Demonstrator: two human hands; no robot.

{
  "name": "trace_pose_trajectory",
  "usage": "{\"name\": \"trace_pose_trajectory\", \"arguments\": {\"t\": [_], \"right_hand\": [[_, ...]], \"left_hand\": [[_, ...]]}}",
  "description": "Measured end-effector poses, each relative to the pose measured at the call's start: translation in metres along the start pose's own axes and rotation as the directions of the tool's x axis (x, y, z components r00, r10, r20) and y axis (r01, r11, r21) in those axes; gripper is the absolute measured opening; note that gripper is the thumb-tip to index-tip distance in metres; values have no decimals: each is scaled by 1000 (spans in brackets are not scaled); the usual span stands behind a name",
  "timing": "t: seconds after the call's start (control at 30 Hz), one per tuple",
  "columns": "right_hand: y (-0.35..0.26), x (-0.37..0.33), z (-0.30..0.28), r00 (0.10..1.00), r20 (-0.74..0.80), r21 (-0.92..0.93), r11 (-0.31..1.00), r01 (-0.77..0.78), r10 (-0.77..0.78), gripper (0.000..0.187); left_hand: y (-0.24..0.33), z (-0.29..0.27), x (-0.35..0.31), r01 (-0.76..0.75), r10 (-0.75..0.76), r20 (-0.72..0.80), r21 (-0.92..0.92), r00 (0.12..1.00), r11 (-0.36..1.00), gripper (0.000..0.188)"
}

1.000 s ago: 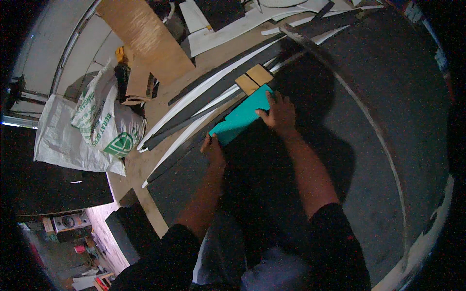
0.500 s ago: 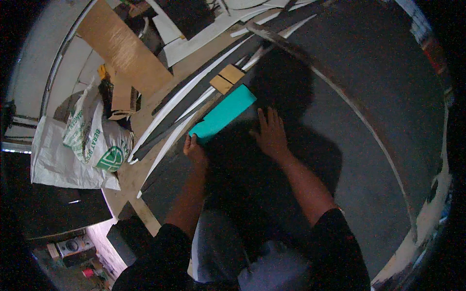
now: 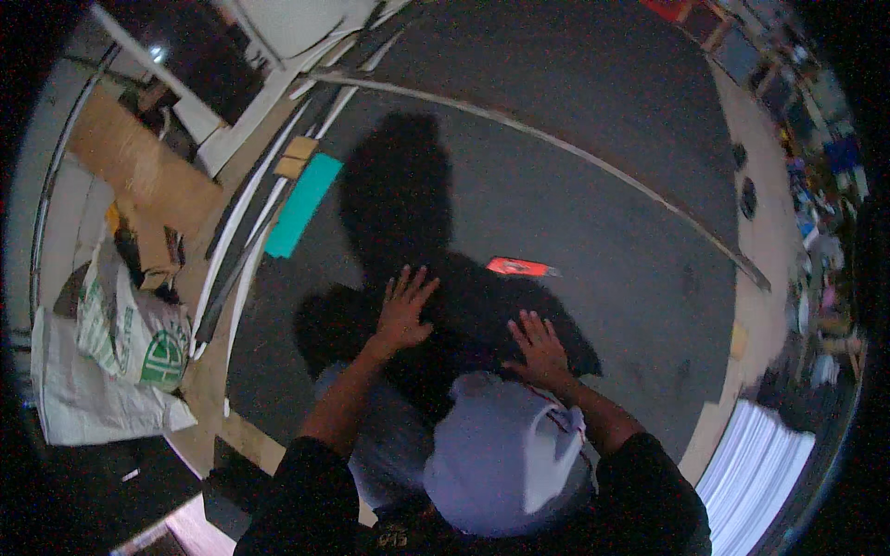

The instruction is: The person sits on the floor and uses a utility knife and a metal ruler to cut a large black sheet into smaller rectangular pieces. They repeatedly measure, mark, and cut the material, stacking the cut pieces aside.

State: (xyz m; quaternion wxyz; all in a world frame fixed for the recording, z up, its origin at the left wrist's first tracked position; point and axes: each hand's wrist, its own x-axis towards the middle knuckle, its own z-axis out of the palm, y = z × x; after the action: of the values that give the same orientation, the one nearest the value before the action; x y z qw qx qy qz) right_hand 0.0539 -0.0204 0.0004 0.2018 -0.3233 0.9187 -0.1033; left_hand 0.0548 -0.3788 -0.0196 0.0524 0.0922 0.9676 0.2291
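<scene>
A broad dark grey sheet [image 3: 640, 324] lies beneath both of my hands. My left hand [image 3: 405, 306] rests on it with fingers spread, holding nothing. To its right, my right hand [image 3: 540, 350] is also spread, near my knee and empty. Just beyond the right hand lies an orange-red cutter knife [image 3: 519, 267] with a greyish tip. Off to the left, a flat teal strip [image 3: 304, 206] sits along the sheet's left edge, apart from my hands. Two small tan blocks [image 3: 297, 156] adjoin its far end. My shadow darkens the sheet around the hands.
A long thin batten [image 3: 556, 151] crosses the sheet's far part. White and dark strips [image 3: 243, 208] run along the left edge. Further left are a white sack [image 3: 139, 324] and brown cardboard [image 3: 139, 153]. A stack of white sheets [image 3: 756, 463] stands at the lower right.
My left hand has let go of the teal strip, which now lies at the sheet's left edge. My view has swung right, bringing the orange-red cutter knife and white stack into sight.
</scene>
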Motion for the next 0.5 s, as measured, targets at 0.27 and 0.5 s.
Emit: {"name": "trace_pose_trajectory", "arguments": {"t": [0.27,0.5], "right_hand": [[109,-126,55,805,-265,-228,777,-587,530,81],[102,-121,60,760,-290,-112,768,-631,582,78]], "left_hand": [[54,22,3,-33,-36,168,389,985,921,87],[45,23,7,-19,-81,195,462,977,887,87]]}}
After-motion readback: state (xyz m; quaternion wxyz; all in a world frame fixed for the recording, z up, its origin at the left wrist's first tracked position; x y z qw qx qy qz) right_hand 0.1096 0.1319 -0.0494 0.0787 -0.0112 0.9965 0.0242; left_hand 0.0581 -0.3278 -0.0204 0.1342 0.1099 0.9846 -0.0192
